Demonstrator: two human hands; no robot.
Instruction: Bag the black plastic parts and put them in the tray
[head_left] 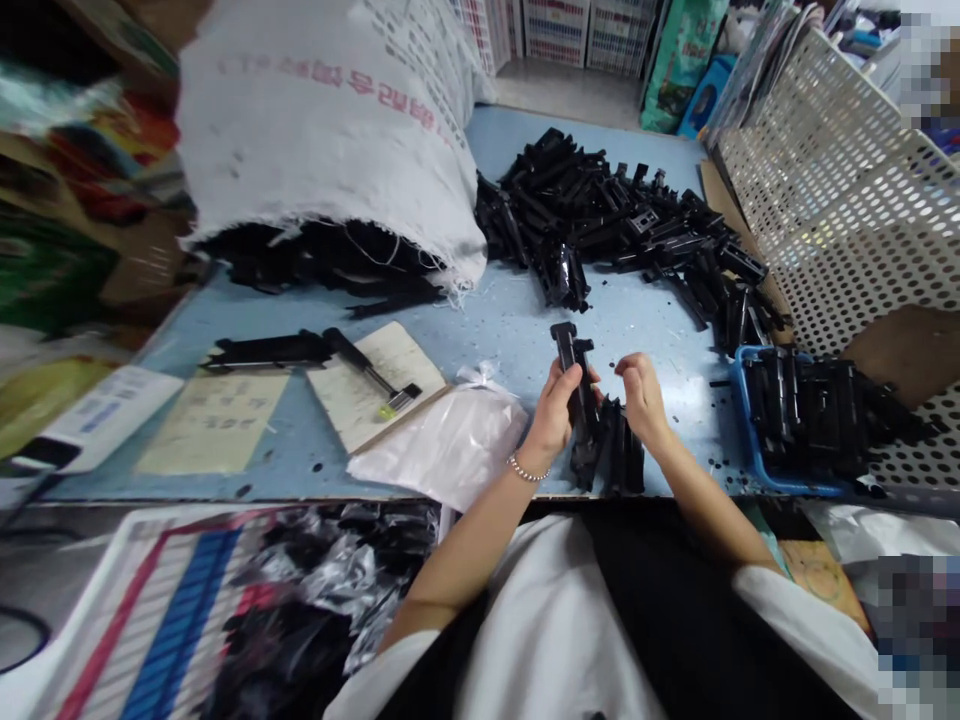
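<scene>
My left hand (553, 408), with a beaded bracelet at the wrist, is wrapped round a long black plastic part (581, 395) held tilted above the table's near edge. To its right, my right hand (643, 400) is raised with fingertips pinched together; whatever they hold, if anything, is too small to make out. Beneath and between the hands, more black plastic parts (627, 460) lie by the table edge. A blue basket (744, 420) on the right holds several similar black parts. Tiny black bits are scattered around my right hand.
A large white woven sack (322, 130) spills black parts at the back left. A heap of black parts (600, 210) covers the back middle. Left of my hands lie a clear plastic bag (450, 445), a notepad (360, 420) and a paper (214, 425). A perforated crate (847, 180) stands right.
</scene>
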